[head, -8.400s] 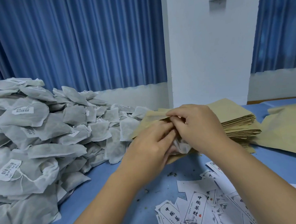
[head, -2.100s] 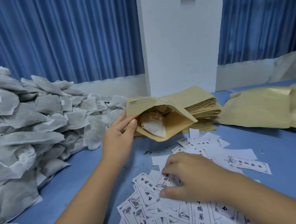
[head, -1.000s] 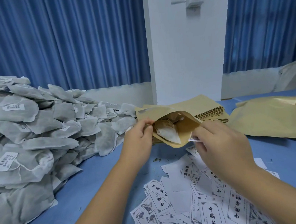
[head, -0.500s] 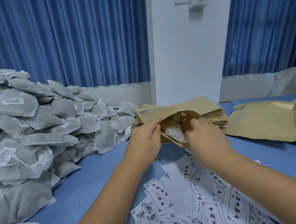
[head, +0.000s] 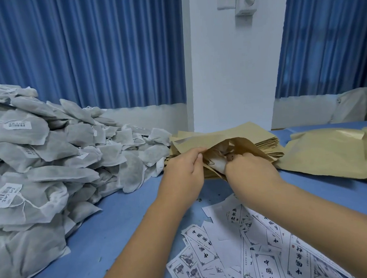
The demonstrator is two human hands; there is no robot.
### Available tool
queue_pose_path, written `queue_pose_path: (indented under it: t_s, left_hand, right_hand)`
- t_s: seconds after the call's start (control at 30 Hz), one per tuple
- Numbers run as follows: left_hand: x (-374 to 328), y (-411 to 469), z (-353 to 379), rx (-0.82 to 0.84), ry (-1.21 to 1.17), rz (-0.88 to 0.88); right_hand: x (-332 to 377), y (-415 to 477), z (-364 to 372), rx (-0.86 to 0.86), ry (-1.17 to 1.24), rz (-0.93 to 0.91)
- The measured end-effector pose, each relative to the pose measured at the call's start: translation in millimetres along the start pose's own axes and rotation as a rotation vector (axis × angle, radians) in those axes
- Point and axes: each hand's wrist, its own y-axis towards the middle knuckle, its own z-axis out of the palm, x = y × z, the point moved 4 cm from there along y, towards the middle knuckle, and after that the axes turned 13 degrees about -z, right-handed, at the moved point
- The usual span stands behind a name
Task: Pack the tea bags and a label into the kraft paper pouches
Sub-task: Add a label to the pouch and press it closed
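Left hand (head: 183,171) and right hand (head: 251,170) both reach out over the loose labels (head: 262,261) strewn at 6 o'clock on the blue tabletop (head: 127,218). The left pinches the upper lip of the open kraft pouch (head: 252,143) between thumb and fingers, lifting the mouth. The right hand's fingers are tucked inside that mouth, curled out of sight, so I cannot tell whether they grip a label. A tea bag (head: 218,165) shows inside, between the two hands. The pouch lies at 12 o'clock from the right hand, mouth facing the person, its long axis running away toward 1 o'clock; the right hand is the nearer for pushing a label deeper. Behind it sits the stack of flat pouches (head: 272,147). The tea bag heap (head: 60,160) rises at 9 o'clock, and other pouches (head: 327,155) lie at 3 o'clock.
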Motion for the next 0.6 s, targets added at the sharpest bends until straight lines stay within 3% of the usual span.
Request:
queue_pose_path:
  t_s: [0.2, 0.37, 0.6]
  left_hand:
    - [-3, -3, -1, 0.013, -0.009, -0.005]
    - [-5, -2, -3, -0.021, -0.017, -0.009]
    - [-3, -4, 1, -0.022, -0.01, -0.009]
  right_hand:
    - [-5, 0, -2, 0.102, 0.125, 0.009]
    - [-5, -3, -3, -0.197, 0.3, 0.027]
    - [-11, 14, -13, -0.419, 0.538, -0.048]
